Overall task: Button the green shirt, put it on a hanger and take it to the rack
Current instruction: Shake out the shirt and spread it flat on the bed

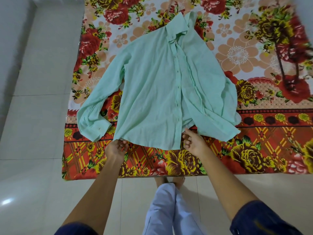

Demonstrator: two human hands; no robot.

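Judging risk first: the pale mint-green long-sleeved cotton shirt lies front-up on the red and orange floral bedspread, and its placket is not lined up. The buttonhole edge runs straight from collar to hem, but the panel to its right is creased and slid under it. If I start fastening from the hem as things lie, I expect a button to go into the wrong hole and the whole front to skew. Thin fabric like this will likely drag along the bedspread if pulled from one corner only.

My left hand sits at the shirt's hem, at its corner farthest from the placket; fingers curled loosely against the edge. Whether they actually pinch cloth I cannot tell. My right hand is at the hem just beside the placket's lower end, fingers partly bent, thumb touching the fabric, nothing clearly gripped.

No hanger or rack in view. The shirt's collar lies farthest from both hands.
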